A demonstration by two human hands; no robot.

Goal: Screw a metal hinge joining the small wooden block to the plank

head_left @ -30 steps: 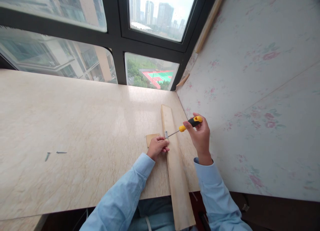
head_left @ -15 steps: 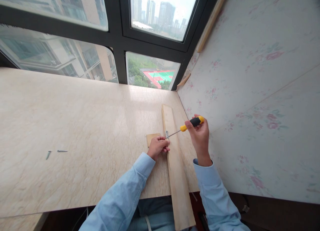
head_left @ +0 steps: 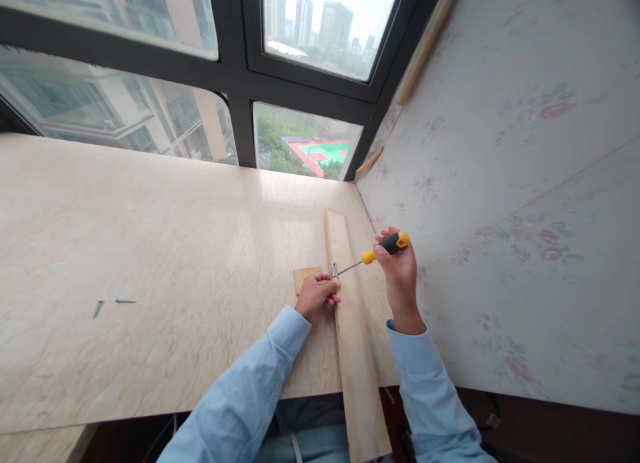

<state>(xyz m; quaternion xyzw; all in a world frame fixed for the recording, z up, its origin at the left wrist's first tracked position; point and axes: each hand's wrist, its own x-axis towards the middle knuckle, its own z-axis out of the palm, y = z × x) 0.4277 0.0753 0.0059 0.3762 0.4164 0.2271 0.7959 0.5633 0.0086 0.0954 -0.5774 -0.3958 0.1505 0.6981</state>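
A long pale wooden board (head_left: 356,356) lies on the stone sill and juts over its front edge. On its left edge sits a small metal hinge (head_left: 335,268). My left hand (head_left: 315,296) is closed at that edge, fingers gripping the board just below the hinge. Any small part between those fingertips is hidden. My right hand (head_left: 401,269) holds a screwdriver (head_left: 393,243) by its black and yellow handle, fingers partly raised around it. The slanting shaft brings its tip to the hinge beside my left fingers.
Two loose screws lie to the left, one screw (head_left: 98,309) beside another screw (head_left: 125,301). A small square wood piece (head_left: 303,276) rests behind my left hand. The floral wall (head_left: 500,249) rises close on the right, and a dark window frame (head_left: 235,103) borders the sill (head_left: 150,236).
The fingers of my right hand have shifted and loosened around the screwdriver's handle, which has turned slightly. My left hand and the board stay in place.
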